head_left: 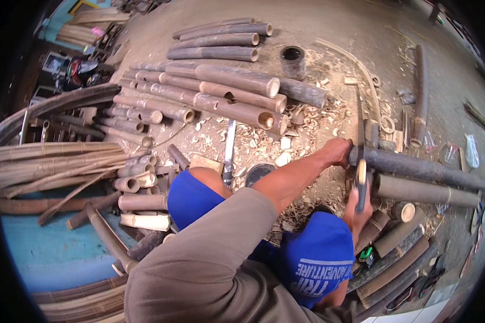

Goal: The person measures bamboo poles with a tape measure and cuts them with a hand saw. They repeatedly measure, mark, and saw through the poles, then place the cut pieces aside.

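Bamboo, dark grey and weathered, fills the workshop floor as a person bends over one long pole [415, 168] that lies across the ground to their right. The left hand [337, 152] is clamped over the pole's near end, fingers wrapped around it. The right hand [359, 207], just below the pole, grips the handle of a saw [360, 134] whose thin blade stands across the pole right beside the left hand. The pole looks round, dull and unpeeled, with a paler, smoother pole [425, 189] lying alongside it on the near side. Pale shavings [307, 121] litter the ground above the pole's end, and beyond them sits a stack of cut culms [215, 94] with hollow ends showing. A machete [229, 151] lies flat among the chips, left of the pole.
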Demonstrator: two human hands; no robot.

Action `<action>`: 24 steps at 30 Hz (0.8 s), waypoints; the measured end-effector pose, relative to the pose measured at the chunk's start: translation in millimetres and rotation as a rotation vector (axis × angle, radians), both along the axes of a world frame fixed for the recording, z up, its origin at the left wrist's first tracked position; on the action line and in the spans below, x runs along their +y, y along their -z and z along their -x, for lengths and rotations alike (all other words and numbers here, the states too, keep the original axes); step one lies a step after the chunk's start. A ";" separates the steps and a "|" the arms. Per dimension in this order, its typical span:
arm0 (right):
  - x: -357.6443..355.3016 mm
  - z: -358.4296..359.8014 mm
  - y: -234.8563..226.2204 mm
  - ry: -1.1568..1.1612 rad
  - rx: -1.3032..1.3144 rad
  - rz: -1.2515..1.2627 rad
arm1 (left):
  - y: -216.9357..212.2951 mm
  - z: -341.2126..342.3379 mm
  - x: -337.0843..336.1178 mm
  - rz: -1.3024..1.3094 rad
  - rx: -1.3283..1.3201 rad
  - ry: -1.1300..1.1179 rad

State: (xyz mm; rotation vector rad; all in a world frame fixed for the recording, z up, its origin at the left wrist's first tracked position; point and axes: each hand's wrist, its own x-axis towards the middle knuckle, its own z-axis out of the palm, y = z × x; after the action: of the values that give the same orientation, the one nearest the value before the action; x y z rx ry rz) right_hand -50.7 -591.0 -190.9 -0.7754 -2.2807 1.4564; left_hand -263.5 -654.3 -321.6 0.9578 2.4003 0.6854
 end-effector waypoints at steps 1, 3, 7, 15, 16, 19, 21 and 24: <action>-0.7 -31.0 9.9 -0.004 -0.011 -0.008 | 7.1 0.3 -3.1 -0.027 0.005 0.004; -3.2 -118.9 38.4 0.052 -0.164 0.056 | 7.9 -5.7 -6.7 -0.084 -0.012 -0.032; -9.2 -187.4 1.6 -0.028 -0.234 0.069 | -1.0 -11.0 -19.3 -0.052 0.032 -0.053; 5.9 3.0 18.1 -0.002 0.051 -0.029 | -3.8 -9.2 -0.8 -0.029 0.012 -0.033; 2.2 -25.3 25.5 0.005 0.009 -0.003 | 0.4 -2.1 -4.1 -0.036 0.003 -0.033; -4.5 -131.7 45.1 0.032 -0.184 0.067 | 13.4 -7.2 -14.2 -0.066 -0.032 -0.029; -11.4 -152.5 27.9 0.002 -0.179 0.096 | 14.2 -5.5 -13.4 -0.043 -0.009 -0.012; -2.5 -75.5 33.2 -0.016 -0.042 0.052 | 10.5 -9.0 3.9 -0.092 0.108 -0.030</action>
State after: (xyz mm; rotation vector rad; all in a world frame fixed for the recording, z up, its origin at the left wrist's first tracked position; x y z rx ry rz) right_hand 24.7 -593.5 -224.0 -0.8128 -2.2932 1.5255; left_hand -254.5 -650.4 -332.1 1.0223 2.4997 0.7794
